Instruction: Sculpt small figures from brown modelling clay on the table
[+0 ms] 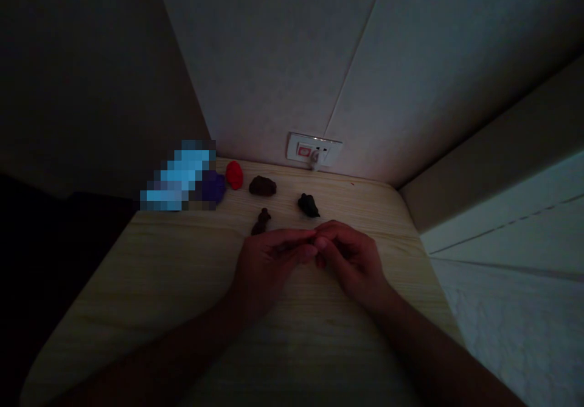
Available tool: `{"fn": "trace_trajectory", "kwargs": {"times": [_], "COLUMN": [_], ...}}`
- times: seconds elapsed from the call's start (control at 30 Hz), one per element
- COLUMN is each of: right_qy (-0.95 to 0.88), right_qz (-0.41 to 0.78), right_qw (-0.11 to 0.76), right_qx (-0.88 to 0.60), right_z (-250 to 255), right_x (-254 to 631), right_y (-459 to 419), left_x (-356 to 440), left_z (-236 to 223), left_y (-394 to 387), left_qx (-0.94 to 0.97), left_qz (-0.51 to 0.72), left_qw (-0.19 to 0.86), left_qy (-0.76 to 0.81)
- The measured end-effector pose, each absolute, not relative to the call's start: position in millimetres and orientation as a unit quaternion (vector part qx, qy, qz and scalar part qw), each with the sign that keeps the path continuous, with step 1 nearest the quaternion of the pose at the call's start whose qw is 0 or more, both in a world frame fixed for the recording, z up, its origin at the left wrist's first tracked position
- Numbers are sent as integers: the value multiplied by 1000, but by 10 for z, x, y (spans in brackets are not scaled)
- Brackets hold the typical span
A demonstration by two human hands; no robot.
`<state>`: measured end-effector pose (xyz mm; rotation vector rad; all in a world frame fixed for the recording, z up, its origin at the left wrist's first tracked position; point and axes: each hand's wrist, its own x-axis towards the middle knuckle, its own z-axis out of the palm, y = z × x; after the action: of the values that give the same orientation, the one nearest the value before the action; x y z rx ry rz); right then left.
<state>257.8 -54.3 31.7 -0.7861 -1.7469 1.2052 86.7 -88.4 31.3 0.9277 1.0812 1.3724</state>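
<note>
My left hand [274, 264] and my right hand [351, 258] meet fingertip to fingertip above the wooden tabletop [182, 279]. Both are closed in a pinch, and whatever sits between the fingers is mostly hidden and too dark to name. Just beyond my left hand lies a small dark brown lumpy piece [261, 221], partly covered by the fingers. A black lump with a pointed end [309, 205] rests beyond my fingertips. Farther back are a thick brown lump [263, 186], a bright red lump [234, 175] and a purple lump [213, 187], all looking like modelling clay.
A blurred-out bright blue object [177, 179] stands at the table's back left corner. On the wall behind is a socket plate [314, 149] with a plug in it. To the right, a padded pale panel [502, 133] borders the table. The room is dim.
</note>
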Motion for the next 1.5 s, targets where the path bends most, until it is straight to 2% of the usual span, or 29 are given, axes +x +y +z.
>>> {"fn": "trace_trajectory", "kwargs": {"times": [0.17, 0.57, 0.73, 0.9, 1.03, 1.13, 1.27, 1.4, 1.5], "right_qy": [-686, -601, -609, -712, -757, -761, -740, -719, -735], "right_qz": [487, 556, 502, 370, 301, 307, 372, 409, 380], "right_qw": [423, 481, 502, 496, 485, 478, 478, 480, 475], "right_qx": [-337, -313, -354, -332, -318, -314, -293, -293, -299], "right_z": [317, 319, 311, 312, 348, 348, 313, 321, 348], "right_x": [2569, 2525, 2537, 2569, 2577, 2580, 2576, 2558, 2557], "right_y": [-580, -555, -560, -555, -558, -573, -570, -554, -566], "left_x": [851, 842, 856, 854, 873, 889, 874, 856, 859], "left_z": [347, 263, 270, 286, 277, 298, 320, 306, 295], "left_y": [-889, -871, -870, -859, -848, -846, -845, -842, -844], "left_qx": [444, 376, 337, 356, 297, 236, 201, 199, 208], "left_qz": [582, 573, 587, 573, 578, 580, 568, 561, 565], "left_qw": [492, 590, 602, 602, 647, 693, 730, 737, 723], "left_qy": [471, 427, 423, 427, 399, 359, 323, 319, 339]}}
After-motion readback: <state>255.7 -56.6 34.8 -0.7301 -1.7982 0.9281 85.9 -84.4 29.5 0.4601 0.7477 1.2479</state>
